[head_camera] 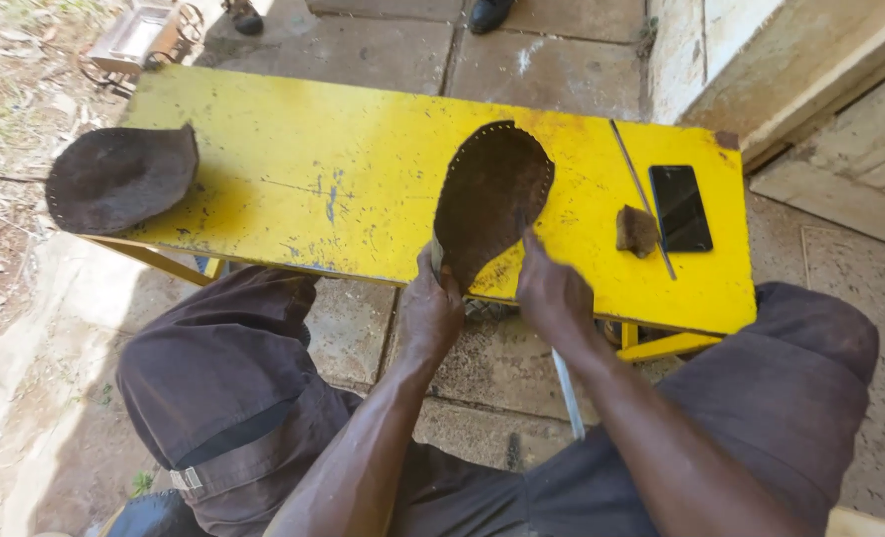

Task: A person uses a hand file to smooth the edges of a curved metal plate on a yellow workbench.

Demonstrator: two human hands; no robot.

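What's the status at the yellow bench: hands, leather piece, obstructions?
Left hand grips leather piece at its lower end. Right hand touches its edge. Phone lies apart.

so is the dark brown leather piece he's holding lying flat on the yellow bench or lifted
Lifted at the near end: the left hand grips the dark brown oval leather piece at the yellow bench's edge; its far end appears to touch the top.
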